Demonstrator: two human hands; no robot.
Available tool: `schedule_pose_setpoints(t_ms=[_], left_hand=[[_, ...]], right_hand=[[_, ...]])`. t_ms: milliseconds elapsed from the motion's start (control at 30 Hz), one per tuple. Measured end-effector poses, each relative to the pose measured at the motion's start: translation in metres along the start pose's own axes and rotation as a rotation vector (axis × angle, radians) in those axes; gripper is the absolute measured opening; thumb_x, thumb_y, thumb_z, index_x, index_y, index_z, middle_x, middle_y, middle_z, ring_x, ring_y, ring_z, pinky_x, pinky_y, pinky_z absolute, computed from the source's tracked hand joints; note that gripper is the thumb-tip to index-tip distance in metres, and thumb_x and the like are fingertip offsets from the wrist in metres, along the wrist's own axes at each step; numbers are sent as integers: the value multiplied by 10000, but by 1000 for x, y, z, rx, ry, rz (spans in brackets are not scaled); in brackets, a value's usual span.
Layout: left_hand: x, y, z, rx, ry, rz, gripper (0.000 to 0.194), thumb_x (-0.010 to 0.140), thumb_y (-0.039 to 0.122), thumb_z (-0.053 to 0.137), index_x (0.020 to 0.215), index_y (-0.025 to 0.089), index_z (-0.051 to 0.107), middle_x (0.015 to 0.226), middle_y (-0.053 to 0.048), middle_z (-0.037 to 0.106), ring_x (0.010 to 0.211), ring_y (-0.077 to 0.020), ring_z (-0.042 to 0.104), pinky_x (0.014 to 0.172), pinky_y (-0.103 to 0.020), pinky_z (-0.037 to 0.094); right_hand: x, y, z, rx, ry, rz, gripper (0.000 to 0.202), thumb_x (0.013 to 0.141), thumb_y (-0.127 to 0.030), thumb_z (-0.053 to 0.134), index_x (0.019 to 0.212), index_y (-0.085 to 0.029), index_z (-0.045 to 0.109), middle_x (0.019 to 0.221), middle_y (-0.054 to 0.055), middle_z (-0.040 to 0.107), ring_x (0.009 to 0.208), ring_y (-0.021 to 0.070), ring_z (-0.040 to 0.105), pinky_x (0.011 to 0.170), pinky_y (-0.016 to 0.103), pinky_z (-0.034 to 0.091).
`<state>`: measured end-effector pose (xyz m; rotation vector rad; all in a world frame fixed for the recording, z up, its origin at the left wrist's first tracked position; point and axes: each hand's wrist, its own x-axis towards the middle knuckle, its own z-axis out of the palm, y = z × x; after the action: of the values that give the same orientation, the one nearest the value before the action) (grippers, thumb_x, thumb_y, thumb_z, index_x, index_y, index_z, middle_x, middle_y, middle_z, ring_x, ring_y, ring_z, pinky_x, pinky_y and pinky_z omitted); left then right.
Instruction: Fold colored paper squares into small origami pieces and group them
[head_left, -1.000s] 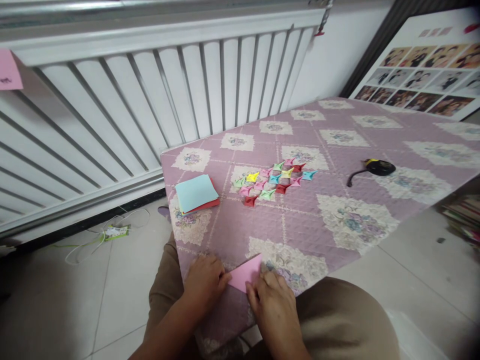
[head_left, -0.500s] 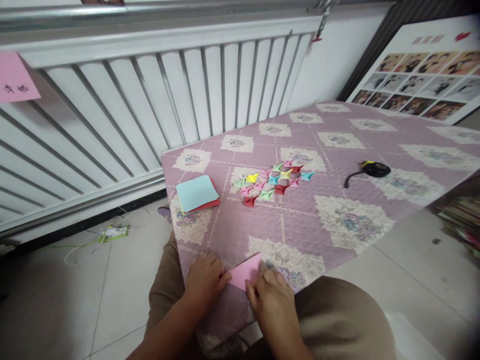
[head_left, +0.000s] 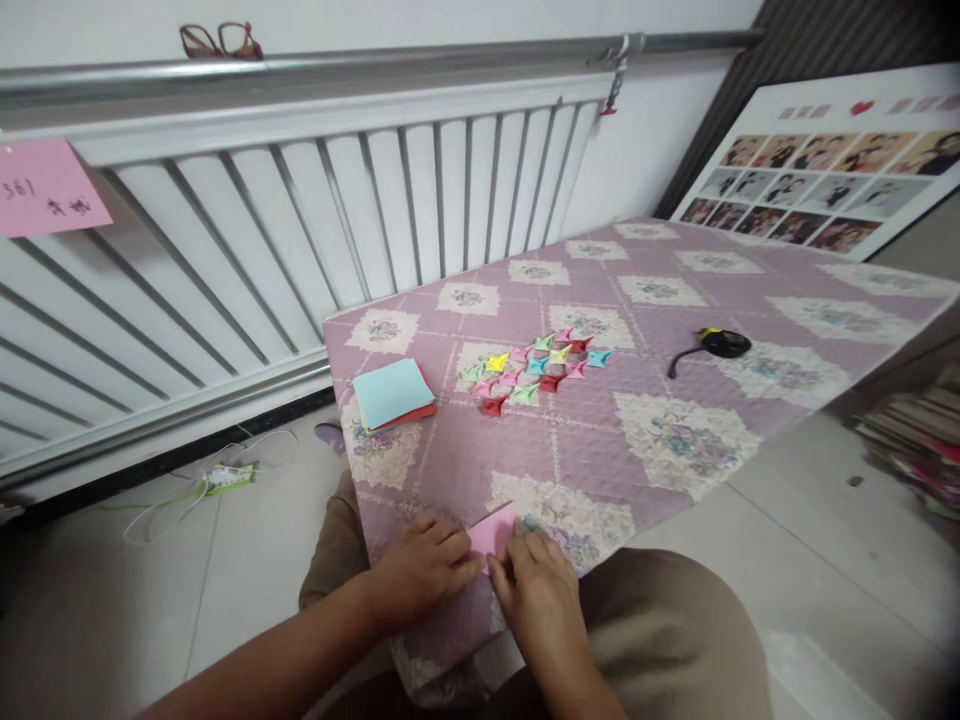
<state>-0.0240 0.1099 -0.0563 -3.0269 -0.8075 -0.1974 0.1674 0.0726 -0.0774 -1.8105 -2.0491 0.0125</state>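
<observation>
Near the table's front corner lies a folded sheet of pink paper (head_left: 493, 530), its upper edge slightly lifted. My left hand (head_left: 426, 568) presses on its left side with curled fingers, covering part of it. From the right, my right hand (head_left: 538, 590) pinches the paper's lower right edge between thumb and fingers. Beyond the hands sit several small folded paper figures (head_left: 537, 366) in rows, in red, pink, green, yellow and blue. To their left is a stack of square paper (head_left: 394, 393), light blue on top with red and yellow beneath.
A black object with a short cord or strap (head_left: 726, 343) lies on the right of the patterned tablecloth (head_left: 450, 450). A white radiator (head_left: 420, 200) runs behind the table. A photo board (head_left: 817, 170) leans at the back right. A power strip (head_left: 229, 478) is on the floor.
My left hand has slid right over the paper, covering more of its left side. My right hand stays at the right edge. The camera view has shifted slightly.
</observation>
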Motion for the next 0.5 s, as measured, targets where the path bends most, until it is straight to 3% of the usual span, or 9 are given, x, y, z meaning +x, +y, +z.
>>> schedule_pose_setpoints(t_ms=[100, 233, 367, 500], left_hand=[[0, -1, -4, 45, 6, 21, 236, 972, 230, 429, 1184, 262, 526, 988, -37, 587, 904, -197, 506, 805, -363, 315], [0, -1, -3, 72, 28, 35, 204, 968, 247, 449, 1149, 251, 542, 982, -33, 581, 892, -194, 505, 783, -367, 311], [-2, -3, 1, 77, 32, 47, 159, 963, 278, 468, 1075, 243, 575, 981, -23, 585, 878, -187, 508, 775, -365, 313], [-13, -4, 4, 59, 69, 7, 227, 965, 295, 465, 1173, 255, 546, 1134, -33, 580, 992, -193, 503, 836, -373, 314]], right_hand=[[-5, 3, 2, 77, 53, -7, 75, 856, -232, 548, 790, -214, 580, 794, 51, 605, 782, 226, 541, 688, 346, 399], [-19, 1, 4, 137, 174, -109, 186, 917, -220, 430, 987, -214, 602, 978, 62, 644, 949, 225, 562, 822, 363, 394], [-34, -8, 8, 81, 163, -210, 262, 930, -224, 424, 1131, -238, 592, 1072, 28, 668, 1020, 210, 564, 907, 363, 338], [-41, -12, 15, 76, 154, -200, 268, 915, -298, 484, 1151, -243, 598, 1096, 21, 683, 1036, 215, 568, 919, 373, 311]])
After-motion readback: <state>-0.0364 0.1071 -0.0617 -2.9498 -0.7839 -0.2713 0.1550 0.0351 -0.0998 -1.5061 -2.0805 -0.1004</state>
